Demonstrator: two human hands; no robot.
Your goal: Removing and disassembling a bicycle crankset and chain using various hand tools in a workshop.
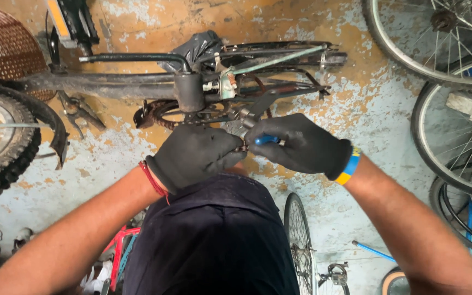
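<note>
Overhead, a dark bicycle frame (pixel 137 84) laid on its side across a worn floor (pixel 378 114) of patchy orange and pale blue paint; everything below placed from that frame. Left of the frame, a knobby tyre (pixel 4 147) under a black mudguard (pixel 53 128), with a brown woven basket (pixel 4 46) above it. Far right of the frame, bare spoked wheels (pixel 454 109) stacked over one another. Below the frame, near the bottom edge, another thin wheel (pixel 300 240) seen edge-on, partly behind a dark blue trouser knee (pixel 214 240). At the frame's middle, a rusty chainring (pixel 157 113) beside the bottom bracket. Just below that chainring, two black-gloved hands meeting. Left hand (pixel 192 155) curled, fingertips pressed together on a small rusty part (pixel 241 147), red thread around the wrist. Right hand (pixel 299 145) touching the left, fingers closed around a blue-handled tool (pixel 266 140), only a short blue stretch showing between thumb and forefinger, yellow and blue cuff at the wrist. Rusty part pinched between both hands, right under the chainring; exact kind too hidden to tell. Lower right of the frame, a thin blue rod (pixel 375 251) flat on the floor.
</note>
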